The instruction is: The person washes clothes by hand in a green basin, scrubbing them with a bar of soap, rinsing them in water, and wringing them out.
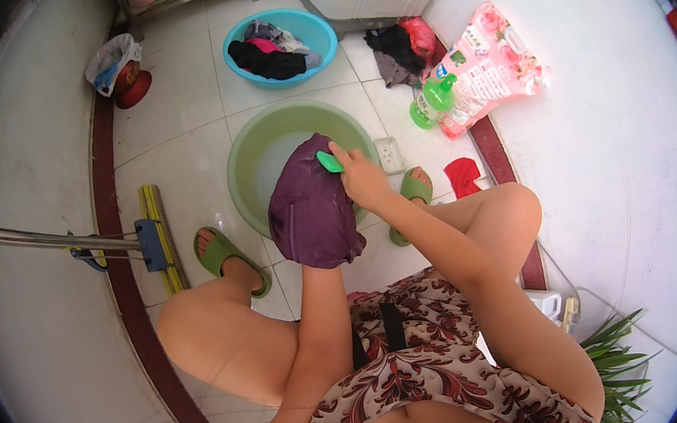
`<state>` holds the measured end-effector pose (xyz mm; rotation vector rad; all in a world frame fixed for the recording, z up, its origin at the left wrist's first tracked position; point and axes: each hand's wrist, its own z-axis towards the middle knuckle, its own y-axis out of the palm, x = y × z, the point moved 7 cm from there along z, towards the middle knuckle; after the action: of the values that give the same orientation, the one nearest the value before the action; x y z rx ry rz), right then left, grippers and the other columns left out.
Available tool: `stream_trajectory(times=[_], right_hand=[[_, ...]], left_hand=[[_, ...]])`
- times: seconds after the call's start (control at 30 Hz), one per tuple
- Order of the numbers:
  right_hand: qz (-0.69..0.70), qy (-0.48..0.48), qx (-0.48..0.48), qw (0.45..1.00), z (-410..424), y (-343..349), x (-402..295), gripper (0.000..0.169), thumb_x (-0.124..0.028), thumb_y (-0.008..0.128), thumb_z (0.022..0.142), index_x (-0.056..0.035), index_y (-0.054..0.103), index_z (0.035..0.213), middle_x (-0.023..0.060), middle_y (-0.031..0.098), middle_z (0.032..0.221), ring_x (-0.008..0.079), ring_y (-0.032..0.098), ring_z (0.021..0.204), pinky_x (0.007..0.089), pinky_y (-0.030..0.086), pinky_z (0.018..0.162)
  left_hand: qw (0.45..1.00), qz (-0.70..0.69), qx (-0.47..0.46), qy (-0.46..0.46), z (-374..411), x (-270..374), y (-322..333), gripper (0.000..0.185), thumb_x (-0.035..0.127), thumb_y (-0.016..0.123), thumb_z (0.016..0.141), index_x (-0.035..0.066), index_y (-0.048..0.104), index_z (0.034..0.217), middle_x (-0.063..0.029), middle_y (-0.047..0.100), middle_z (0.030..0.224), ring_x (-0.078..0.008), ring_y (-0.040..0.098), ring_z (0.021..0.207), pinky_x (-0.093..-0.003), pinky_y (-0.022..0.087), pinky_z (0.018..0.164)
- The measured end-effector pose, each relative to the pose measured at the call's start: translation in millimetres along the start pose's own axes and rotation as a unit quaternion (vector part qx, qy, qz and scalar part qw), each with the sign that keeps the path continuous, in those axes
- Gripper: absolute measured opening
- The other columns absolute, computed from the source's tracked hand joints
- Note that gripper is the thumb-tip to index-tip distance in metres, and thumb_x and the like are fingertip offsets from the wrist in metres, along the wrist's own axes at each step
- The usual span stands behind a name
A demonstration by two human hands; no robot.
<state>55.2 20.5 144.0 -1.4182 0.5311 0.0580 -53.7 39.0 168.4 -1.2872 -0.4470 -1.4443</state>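
Observation:
A wet purple garment [313, 208] is drawn over my left hand and hangs down around the wrist. Only the left forearm [325, 300] shows, so the fingers are hidden inside the cloth. My right hand [364, 177] grips a green-handled tool [330, 162], probably a scrubbing brush, against the garment's upper right side. Its working end cannot be made out. Both hands are above the near part of a green plastic basin [237, 154], which holds cloudy water.
Beyond it, a blue basin [328, 40] holds clothes. On the right are a green pump bottle [427, 107], a pink detergent bag [484, 63], dark clothes [392, 49], a white soap dish [390, 155] and a red cloth [463, 175]. A sponge mop [154, 239] lies left.

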Motion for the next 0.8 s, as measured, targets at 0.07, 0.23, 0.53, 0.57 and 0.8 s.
stream_trajectory(times=[0.07,0.23,0.53,0.57,0.8], right_hand=[[-0.009,-0.042,-0.003,0.999,-3,4,-13,0.059,-0.005,0.053,0.078,-0.0156,0.040,0.135,0.0152,0.047,0.095,0.0341,0.051,0.084,0.0435,0.049,0.066],[-0.134,-0.131,-0.068,0.980,-49,-2,-65,0.074,0.002,0.051,0.074,-0.0192,0.029,0.141,0.0144,0.044,0.096,0.0324,0.049,0.092,0.0389,0.049,0.066],[-0.124,-0.131,-0.007,0.984,-39,-1,-49,0.039,-0.007,0.059,0.068,-0.0007,0.049,0.104,0.0165,0.047,0.092,0.0315,0.049,0.091,0.0409,0.045,0.066],[-0.112,-0.152,-0.056,0.980,-50,5,-66,0.028,-0.008,0.058,0.067,-0.0021,0.048,0.093,0.0174,0.047,0.091,0.0310,0.049,0.089,0.0404,0.041,0.065],[-0.171,-0.004,0.074,0.982,-4,9,14,0.015,-0.009,0.052,0.075,-0.0075,0.050,0.089,0.0105,0.053,0.084,0.0288,0.054,0.082,0.0406,0.043,0.065]], left_hand=[[1.000,-0.012,0.011,-0.020,-6,-10,-8,0.044,0.018,0.047,0.090,0.004,0.041,0.132,-0.0126,0.048,0.130,-0.0249,0.046,0.120,-0.0347,0.033,0.102],[0.995,0.092,0.028,0.017,-21,-35,13,0.044,0.017,0.049,0.089,0.003,0.043,0.130,-0.0129,0.050,0.128,-0.0252,0.047,0.118,-0.0344,0.033,0.102],[0.988,-0.136,0.063,-0.024,16,23,-18,0.034,0.016,0.054,0.085,0.002,0.052,0.116,-0.0131,0.059,0.109,-0.0246,0.055,0.102,-0.0333,0.041,0.093],[0.981,-0.178,0.066,-0.033,13,15,-12,0.033,0.016,0.054,0.084,0.003,0.053,0.114,-0.0129,0.059,0.107,-0.0245,0.056,0.101,-0.0333,0.041,0.092],[0.990,0.097,0.040,0.089,22,29,-6,0.018,0.014,0.054,0.079,0.006,0.056,0.095,-0.0106,0.058,0.090,-0.0243,0.055,0.085,-0.0327,0.044,0.078]])
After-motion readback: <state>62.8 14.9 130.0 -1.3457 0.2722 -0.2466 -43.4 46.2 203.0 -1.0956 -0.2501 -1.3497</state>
